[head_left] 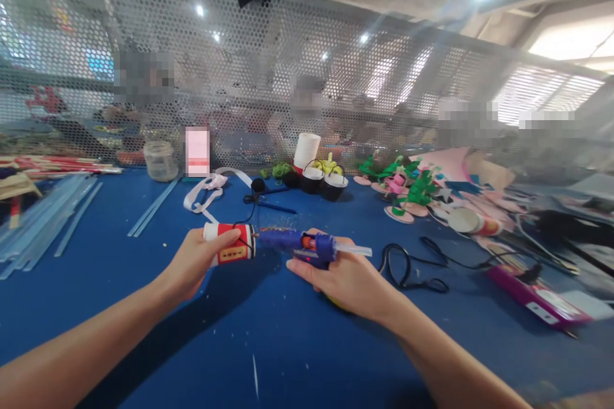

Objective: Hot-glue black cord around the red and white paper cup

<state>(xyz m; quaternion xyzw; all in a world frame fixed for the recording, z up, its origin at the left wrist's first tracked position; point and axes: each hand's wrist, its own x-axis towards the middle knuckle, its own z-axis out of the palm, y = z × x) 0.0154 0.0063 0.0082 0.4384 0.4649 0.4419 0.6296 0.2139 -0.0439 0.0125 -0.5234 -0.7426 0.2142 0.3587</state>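
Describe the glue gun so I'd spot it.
Above the blue table, find the right hand. It grips the glue gun, nozzle towards the cup in the left hand. Unlike that red-and-white cup, it is blue, with a clear stick jutting from its back.

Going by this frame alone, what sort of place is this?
Probably a craft workshop: a blue glue gun, clear glue sticks and a stack of paper cups share the table.

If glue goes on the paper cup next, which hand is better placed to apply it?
Probably the right hand: it holds the blue glue gun, aimed at the paper cup, with a clear glue stick behind. The left hand is occupied holding the paper cup.
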